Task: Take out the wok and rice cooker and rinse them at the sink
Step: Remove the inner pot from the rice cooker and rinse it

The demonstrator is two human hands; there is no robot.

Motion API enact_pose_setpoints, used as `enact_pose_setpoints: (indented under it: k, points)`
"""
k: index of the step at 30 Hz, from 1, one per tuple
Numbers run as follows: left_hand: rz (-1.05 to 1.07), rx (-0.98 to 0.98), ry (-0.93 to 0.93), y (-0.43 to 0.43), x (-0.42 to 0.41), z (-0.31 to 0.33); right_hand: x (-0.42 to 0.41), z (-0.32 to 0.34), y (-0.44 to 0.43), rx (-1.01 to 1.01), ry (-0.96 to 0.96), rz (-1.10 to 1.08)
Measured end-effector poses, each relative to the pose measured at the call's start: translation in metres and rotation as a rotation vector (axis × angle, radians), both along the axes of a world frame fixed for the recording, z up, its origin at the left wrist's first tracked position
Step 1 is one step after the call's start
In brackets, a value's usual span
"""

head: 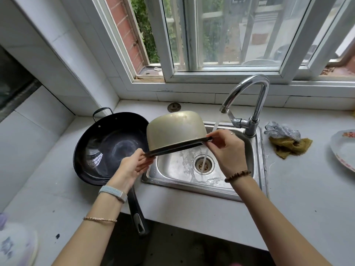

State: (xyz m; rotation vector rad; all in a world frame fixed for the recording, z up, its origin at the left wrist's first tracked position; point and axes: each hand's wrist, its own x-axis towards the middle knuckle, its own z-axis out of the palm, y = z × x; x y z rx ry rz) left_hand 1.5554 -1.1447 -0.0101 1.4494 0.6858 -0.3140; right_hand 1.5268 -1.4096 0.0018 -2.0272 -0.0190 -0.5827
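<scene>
Nearby, white counter (192,212) surrounds steel sink (172,175) under window (221,35).

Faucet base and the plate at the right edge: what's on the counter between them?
In the head view, a silvery scrubber atop a mustard-coloured rag between faucet and plate.

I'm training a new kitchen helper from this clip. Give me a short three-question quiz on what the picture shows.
1. True or false: the rice cooker pot is held mouth-down over the sink.
2. Which hands grip its rim? A) the left hand only B) the right hand only C) both
3. Fill in: the wok rests on the counter to the ___ of the sink.

Key: 1 true. 2 C. 3 left. The faucet is running, and the stream falls past the pot into the drain.
</scene>
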Motion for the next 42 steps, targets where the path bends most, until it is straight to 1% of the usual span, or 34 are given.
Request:
enact_pose_setpoints:
  k: [5,13,17,21,23,26,27,28,31,35,38,40,42]
  points:
    - [0.007,0.02,-0.038,0.009,0.004,0.033,0.002,0.015,0.004,-0.073,-0.1,-0.032]
    - [0.036,0.025,-0.141,0.017,0.003,0.061,-0.001,0.036,0.015,-0.073,-0.189,0.003]
    - [0.039,0.041,-0.162,0.017,0.001,0.067,0.0,0.038,0.016,-0.129,-0.204,-0.006]
    - [0.028,0.134,-0.214,0.017,-0.001,0.062,-0.002,0.038,0.018,-0.18,-0.233,-0.042]
    - [0.022,0.237,-0.305,0.019,-0.001,0.055,-0.003,0.037,0.019,-0.165,-0.233,-0.054]
    - [-0.118,0.615,-0.558,0.023,-0.005,0.041,-0.006,0.036,0.018,-0.113,-0.219,-0.059]
    - [-0.13,0.688,-0.631,0.022,-0.006,0.04,-0.007,0.037,0.017,-0.108,-0.22,-0.059]
    - [-0.121,0.714,-0.686,0.02,-0.007,0.039,-0.008,0.037,0.016,-0.113,-0.225,-0.061]
    - [-0.054,0.663,-0.809,0.009,-0.005,0.046,-0.01,0.042,0.014,-0.142,-0.239,-0.069]
    - [-0.043,0.789,-0.919,0.001,-0.002,0.052,-0.012,0.045,0.009,-0.165,-0.241,-0.086]
    - [-0.028,0.821,-1.004,-0.003,-0.002,0.057,-0.015,0.052,0.006,-0.192,-0.294,-0.119]
    - [-0.023,0.84,-1.033,-0.003,0.0,0.06,-0.016,0.057,0.006,-0.219,-0.323,-0.138]
    - [-0.037,0.846,-1.005,-0.003,0.004,0.058,-0.015,0.059,0.005,-0.205,-0.308,-0.136]
